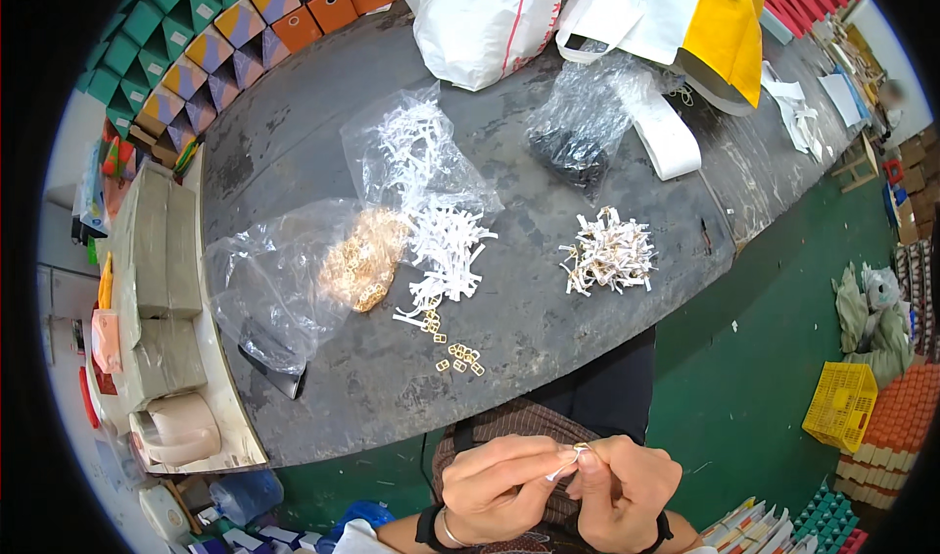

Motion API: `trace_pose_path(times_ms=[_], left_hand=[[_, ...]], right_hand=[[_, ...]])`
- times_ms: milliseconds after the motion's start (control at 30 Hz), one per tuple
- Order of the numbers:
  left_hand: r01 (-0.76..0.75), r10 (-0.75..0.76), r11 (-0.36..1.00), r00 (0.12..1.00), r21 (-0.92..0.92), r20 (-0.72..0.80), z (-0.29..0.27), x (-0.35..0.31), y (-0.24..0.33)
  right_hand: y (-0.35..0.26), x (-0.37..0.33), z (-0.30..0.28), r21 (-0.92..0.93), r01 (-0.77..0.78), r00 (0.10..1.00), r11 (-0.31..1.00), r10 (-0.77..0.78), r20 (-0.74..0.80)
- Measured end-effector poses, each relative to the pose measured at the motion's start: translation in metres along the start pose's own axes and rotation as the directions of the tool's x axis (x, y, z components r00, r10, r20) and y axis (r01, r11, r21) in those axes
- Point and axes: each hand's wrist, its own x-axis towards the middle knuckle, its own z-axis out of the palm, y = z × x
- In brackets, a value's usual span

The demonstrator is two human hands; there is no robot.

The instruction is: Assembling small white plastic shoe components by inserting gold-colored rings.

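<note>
Dark table (529, 319); white strip (561, 472) in 2 hands (499, 485)

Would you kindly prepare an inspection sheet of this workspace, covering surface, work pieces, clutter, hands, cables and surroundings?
Surface: dark grey, scuffed tabletop.
Work pieces: loose gold-coloured rectangular buckles; more in a clear plastic bag; heap of narrow white strips; separate pile of white strips with gold-coloured pieces.
Clutter: white plastic bag; white-and-yellow bag; clear bag of black contents; flat black object, partly under clear plastic.
Hands: left hand and right hand pinch a small white strip.
Cables: nothing seen.
Surroundings: green floor; yellow plastic crate; stacked orange boxes.
</note>
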Motion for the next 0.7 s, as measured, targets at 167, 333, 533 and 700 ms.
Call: trace_pose_path(times_ms=[167, 333, 533, 700], left_hand=[[-0.005, 0.006, 1.000, 1.000, -0.021, 0.027, -0.004, 0.003, 0.002], [-0.058, 0.057, 0.998, 0.971, 0.000, 0.230, -0.017, 0.024, 0.003], [0.430, -0.309, 0.821, 0.888, -0.376, 0.340, -0.028, 0.031, -0.001], [0.582, -0.440, 0.764, 0.785, -0.279, 0.436, -0.022, 0.036, 0.010]], right_hand=[[-0.001, 0.002, -0.004, 0.078, -0.061, 0.997, 0.995, 0.057, 0.049], [0.018, 0.001, -0.012, 0.164, -0.211, 0.962, 0.964, 0.176, 0.207], [0.021, 0.005, -0.020, 0.180, -0.233, 0.939, 0.956, 0.173, 0.297], [0.024, 0.006, -0.023, 0.143, -0.218, 0.933, 0.966, 0.163, 0.322]])
